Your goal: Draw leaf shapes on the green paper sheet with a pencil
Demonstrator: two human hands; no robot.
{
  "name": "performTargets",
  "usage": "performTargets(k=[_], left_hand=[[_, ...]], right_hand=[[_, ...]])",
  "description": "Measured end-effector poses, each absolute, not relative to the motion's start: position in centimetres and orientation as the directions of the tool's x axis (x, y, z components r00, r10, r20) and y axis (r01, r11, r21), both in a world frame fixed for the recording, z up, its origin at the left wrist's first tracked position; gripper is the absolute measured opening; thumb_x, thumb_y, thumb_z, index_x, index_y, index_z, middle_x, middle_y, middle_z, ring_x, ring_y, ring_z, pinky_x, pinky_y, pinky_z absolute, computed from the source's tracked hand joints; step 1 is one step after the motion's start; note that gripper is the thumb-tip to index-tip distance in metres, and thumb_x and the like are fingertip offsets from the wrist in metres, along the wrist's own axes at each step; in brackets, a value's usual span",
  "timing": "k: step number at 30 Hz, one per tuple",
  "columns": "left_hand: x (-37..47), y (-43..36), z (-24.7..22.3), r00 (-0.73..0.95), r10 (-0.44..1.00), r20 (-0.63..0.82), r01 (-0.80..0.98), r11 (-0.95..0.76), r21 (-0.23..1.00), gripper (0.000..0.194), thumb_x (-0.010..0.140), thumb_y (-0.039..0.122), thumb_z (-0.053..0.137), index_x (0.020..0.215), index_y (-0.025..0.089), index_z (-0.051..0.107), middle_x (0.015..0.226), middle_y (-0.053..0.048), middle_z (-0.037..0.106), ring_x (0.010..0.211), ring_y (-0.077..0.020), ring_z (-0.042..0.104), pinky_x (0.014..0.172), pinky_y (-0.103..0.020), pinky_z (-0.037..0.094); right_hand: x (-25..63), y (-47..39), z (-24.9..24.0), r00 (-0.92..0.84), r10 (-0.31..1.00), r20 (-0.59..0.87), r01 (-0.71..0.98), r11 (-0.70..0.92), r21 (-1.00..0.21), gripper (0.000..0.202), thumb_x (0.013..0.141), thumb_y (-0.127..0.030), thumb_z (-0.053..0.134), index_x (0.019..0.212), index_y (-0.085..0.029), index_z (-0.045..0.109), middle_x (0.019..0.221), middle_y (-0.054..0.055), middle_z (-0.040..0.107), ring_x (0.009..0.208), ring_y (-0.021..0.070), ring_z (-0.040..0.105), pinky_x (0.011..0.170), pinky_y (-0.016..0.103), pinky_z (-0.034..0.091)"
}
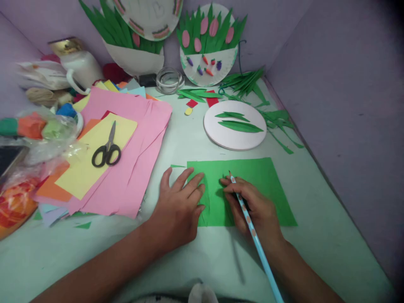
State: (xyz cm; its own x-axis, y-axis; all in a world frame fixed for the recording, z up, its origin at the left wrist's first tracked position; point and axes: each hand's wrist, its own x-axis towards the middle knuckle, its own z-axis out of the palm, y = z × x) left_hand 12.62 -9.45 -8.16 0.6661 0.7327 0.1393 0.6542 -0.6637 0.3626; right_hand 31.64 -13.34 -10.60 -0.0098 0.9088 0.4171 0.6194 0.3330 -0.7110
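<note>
A sheet of green paper lies flat on the table in front of me, with faint curved pencil lines near its left edge. My left hand rests over that edge, fingers spread and pressing on the sheet. In my right hand is a light blue pencil with brownish spots, pinched between thumb and fingers. Its dark tip points up and away, over the middle of the green sheet; whether it touches the paper I cannot tell. Beyond the sheet, two green paper leaves lie on a white oval disc.
Black-handled scissors lie on yellow paper atop a pink paper pile at left. Green scraps sit at the back right. Paper-plate crafts lean on the wall, near a tape roll and white mug.
</note>
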Motion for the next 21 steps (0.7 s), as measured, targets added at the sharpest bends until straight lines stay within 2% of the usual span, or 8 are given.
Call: performTargets(k=[5,9,15,21], left_hand=[[13.0,-9.1,-7.6,0.682,0.728,0.065,0.666,-0.655,0.357,0.029,0.081,0.018,0.047,0.107,0.013,0.059,0.132,-0.013,0.056,0.127,-0.0345,0.042,0.104,-0.065,0.017],[13.2,-9.1,-7.6,0.680,0.730,0.069,0.666,-0.654,0.359,0.029,0.081,0.020,0.048,0.107,0.013,0.058,0.130,-0.014,0.056,0.125,-0.0351,0.043,0.103,-0.064,0.018],[12.6,-9.3,-8.3,0.674,0.736,0.061,0.663,-0.640,0.389,0.032,0.085,0.020,0.047,0.116,0.016,0.055,0.135,-0.012,0.053,0.129,-0.0334,0.040,0.104,-0.062,0.018],[12.2,-8.9,-8.3,0.667,0.745,0.017,0.655,-0.597,0.463,0.042,0.077,0.018,0.061,0.118,0.021,0.054,0.137,-0.009,0.051,0.129,-0.0324,0.038,0.105,-0.062,0.015]], right_hand=[[31.7,-13.3,-10.8,-0.023,0.909,0.416,0.612,0.341,-0.713,0.024,0.083,-0.003,0.051,0.094,-0.023,0.056,0.100,0.007,0.070,0.100,0.0208,0.065,0.085,0.037,0.053],[31.8,-13.4,-10.8,-0.029,0.904,0.426,0.610,0.353,-0.710,0.026,0.082,-0.002,0.051,0.096,-0.022,0.056,0.100,0.007,0.070,0.099,0.0207,0.065,0.086,0.038,0.052],[31.7,-13.4,-10.8,-0.014,0.902,0.432,0.614,0.349,-0.708,0.026,0.082,-0.001,0.049,0.095,-0.023,0.056,0.099,0.006,0.071,0.098,0.0201,0.065,0.085,0.037,0.053],[31.8,-13.3,-11.1,-0.012,0.904,0.427,0.615,0.343,-0.710,0.026,0.082,-0.003,0.050,0.095,-0.024,0.057,0.100,0.006,0.071,0.099,0.0213,0.065,0.085,0.039,0.053]])
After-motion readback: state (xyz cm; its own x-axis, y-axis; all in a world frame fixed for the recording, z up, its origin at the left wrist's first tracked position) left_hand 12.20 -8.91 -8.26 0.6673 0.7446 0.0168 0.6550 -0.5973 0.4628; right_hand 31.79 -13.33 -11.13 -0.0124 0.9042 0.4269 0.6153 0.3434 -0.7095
